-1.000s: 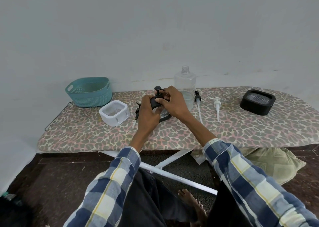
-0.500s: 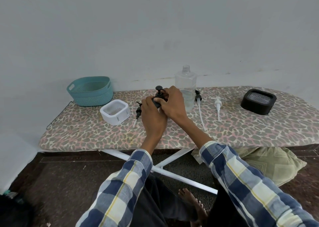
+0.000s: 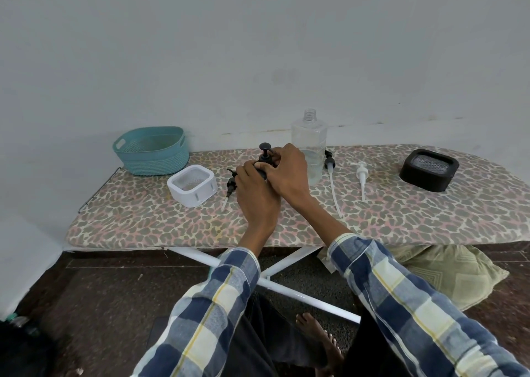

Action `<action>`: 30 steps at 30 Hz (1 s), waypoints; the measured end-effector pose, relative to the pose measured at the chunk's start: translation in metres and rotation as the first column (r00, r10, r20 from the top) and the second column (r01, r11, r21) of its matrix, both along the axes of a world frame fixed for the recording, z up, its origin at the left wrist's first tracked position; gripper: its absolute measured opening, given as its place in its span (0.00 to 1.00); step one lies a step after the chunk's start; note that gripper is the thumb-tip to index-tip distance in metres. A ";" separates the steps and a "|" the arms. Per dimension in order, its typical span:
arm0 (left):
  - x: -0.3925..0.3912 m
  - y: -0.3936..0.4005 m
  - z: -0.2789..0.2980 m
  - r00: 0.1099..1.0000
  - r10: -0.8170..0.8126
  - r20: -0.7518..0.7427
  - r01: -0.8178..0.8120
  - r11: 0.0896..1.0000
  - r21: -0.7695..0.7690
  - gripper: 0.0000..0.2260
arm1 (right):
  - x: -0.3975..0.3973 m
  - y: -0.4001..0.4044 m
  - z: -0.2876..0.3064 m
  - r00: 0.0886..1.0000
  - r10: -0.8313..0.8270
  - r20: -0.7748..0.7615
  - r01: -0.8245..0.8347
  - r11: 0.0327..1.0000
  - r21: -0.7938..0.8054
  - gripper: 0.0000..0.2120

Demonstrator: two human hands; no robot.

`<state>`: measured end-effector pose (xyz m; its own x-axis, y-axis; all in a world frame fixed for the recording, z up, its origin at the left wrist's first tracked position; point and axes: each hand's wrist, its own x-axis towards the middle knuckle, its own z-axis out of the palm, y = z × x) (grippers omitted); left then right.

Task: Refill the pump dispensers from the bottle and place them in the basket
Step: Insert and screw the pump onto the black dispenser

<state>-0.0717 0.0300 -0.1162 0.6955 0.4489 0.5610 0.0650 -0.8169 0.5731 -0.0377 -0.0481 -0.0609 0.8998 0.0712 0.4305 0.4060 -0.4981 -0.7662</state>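
Both your hands are wrapped around the black pump dispenser at frame centre: left hand steadying it, right hand at its pump. You seem to be fitting the top; next carry it to the basket, upper left.

Both hands meet at the centre of the frame over a leopard-print ironing board: the left hand and right hand close around a black pump dispenser. A clear bottle stands uncapped just behind them. A teal basket sits at the board's upper left, with loose pumps lying nearby.
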 end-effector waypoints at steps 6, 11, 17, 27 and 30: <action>-0.002 -0.005 0.001 0.999 0.033 0.002 -0.033 0.999 -0.003 0.16 | -0.002 0.002 0.000 1.000 -0.002 0.001 0.002 1.000 0.018 0.10; -0.003 -0.002 -0.002 0.999 0.024 0.028 -0.024 1.000 0.003 0.16 | 0.003 -0.009 0.004 0.996 0.083 -0.030 -0.082 0.996 0.038 0.14; -0.004 -0.002 -0.003 0.999 0.013 0.033 -0.013 1.000 0.012 0.20 | 0.007 -0.024 0.000 0.979 0.201 -0.011 -0.198 0.973 0.121 0.15; -0.005 0.000 -0.003 1.000 -0.007 0.026 0.007 1.000 0.029 0.21 | 0.005 -0.027 -0.001 0.971 0.238 0.023 -0.239 0.960 0.146 0.08; -0.005 0.001 -0.002 1.000 -0.010 0.021 0.009 0.999 0.035 0.21 | 0.005 -0.028 -0.001 0.969 0.245 0.021 -0.245 0.960 0.137 0.09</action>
